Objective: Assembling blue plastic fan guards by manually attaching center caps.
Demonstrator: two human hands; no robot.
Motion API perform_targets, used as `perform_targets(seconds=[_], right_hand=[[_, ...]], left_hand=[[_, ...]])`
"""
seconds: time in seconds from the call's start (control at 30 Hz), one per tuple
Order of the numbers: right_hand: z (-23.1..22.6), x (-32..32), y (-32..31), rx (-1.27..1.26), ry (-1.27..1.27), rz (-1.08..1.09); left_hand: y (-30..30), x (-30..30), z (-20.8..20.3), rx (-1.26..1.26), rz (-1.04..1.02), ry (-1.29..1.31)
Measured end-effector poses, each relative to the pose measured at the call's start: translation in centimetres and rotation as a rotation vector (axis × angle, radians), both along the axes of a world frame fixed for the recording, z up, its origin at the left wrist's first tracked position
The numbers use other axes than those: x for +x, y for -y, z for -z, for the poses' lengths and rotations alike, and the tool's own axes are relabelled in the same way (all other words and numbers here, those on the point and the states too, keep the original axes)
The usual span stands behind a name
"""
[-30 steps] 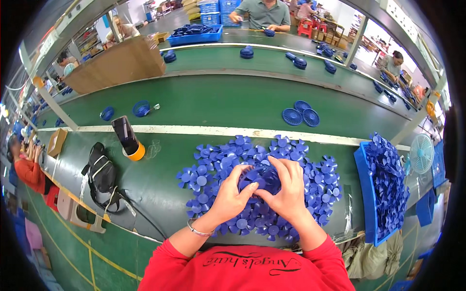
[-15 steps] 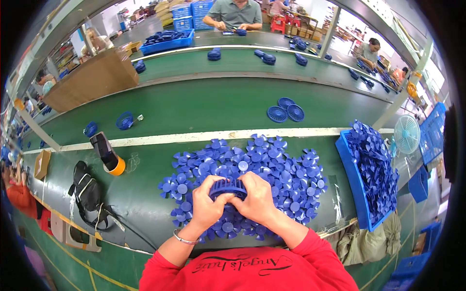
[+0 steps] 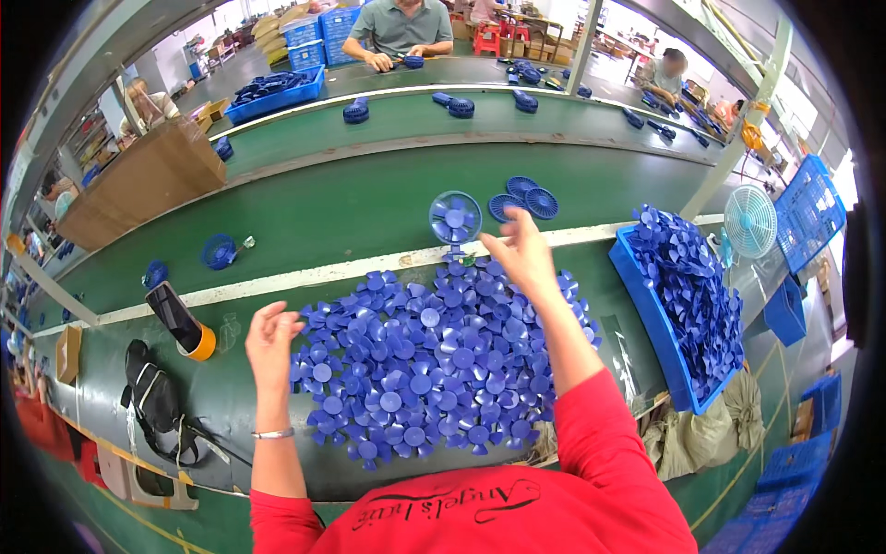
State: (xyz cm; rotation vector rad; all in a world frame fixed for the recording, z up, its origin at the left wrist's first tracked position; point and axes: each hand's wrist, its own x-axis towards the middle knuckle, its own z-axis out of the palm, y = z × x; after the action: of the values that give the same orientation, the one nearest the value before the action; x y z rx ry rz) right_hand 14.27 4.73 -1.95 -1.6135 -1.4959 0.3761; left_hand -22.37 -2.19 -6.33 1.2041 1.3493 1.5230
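Right hand (image 3: 524, 258), extended over the far side of the work table (image 3: 231, 402): thumb and fingers parted, nothing visibly in its grasp; thumb tip just beside the rim of a round fan housing (image 3: 455, 219), contact uncertain. Left hand (image 3: 274, 332), above the table at the left edge of the heap of blue fan blades (image 3: 420, 360): fingers loosely curled, apparently holding nothing, palm largely out of sight.

The housing lies at the white strip (image 3: 369, 265) bordering the green belt (image 3: 323, 222), its open face toward the viewer, a blue bladed rotor within. Its long axis runs away from the person, round head at the far end, short stem toward the person; the stem's near end is hard to separate from the blades.

Beyond the hand, three round blue grilles (image 3: 541, 203) overlap, one another and partly the fingers' outline. Right: a blue tray (image 3: 648, 323) heaped with blades, which conceal its floor.
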Motion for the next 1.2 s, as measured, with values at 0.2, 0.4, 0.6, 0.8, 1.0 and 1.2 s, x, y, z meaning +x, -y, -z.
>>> perform_targets(seconds=[0.2,0.4,0.6,0.8,1.0,1.2], right_hand=[[1.3,2.0,6.5,-0.26,0.203,-0.178],[3.4,2.1,7.4,-0.327,0.352,-0.245],[3.7,2.1,6.9,-0.398,0.36,-0.183],[4.4,3.2,6.4,-0.363,0.234,-0.118],[2.1,5.2,5.5,-0.488,-0.896,-0.413],[4.7,6.0,4.6,-0.285,0.254,-0.062]], left_hand=[[0.5,-7.4,7.4,-0.1,-0.341,-0.077],[0.0,-6.0,8.8,-0.036,-0.441,-0.175],[0.0,-6.1,9.2,-0.001,-0.427,-0.19],[0.2,-5.6,8.7,-0.044,-0.437,-0.259],[0.2,-5.9,9.1,-0.037,-0.443,-0.278],[0.2,-5.7,9.0,-0.048,-0.442,-0.318]])
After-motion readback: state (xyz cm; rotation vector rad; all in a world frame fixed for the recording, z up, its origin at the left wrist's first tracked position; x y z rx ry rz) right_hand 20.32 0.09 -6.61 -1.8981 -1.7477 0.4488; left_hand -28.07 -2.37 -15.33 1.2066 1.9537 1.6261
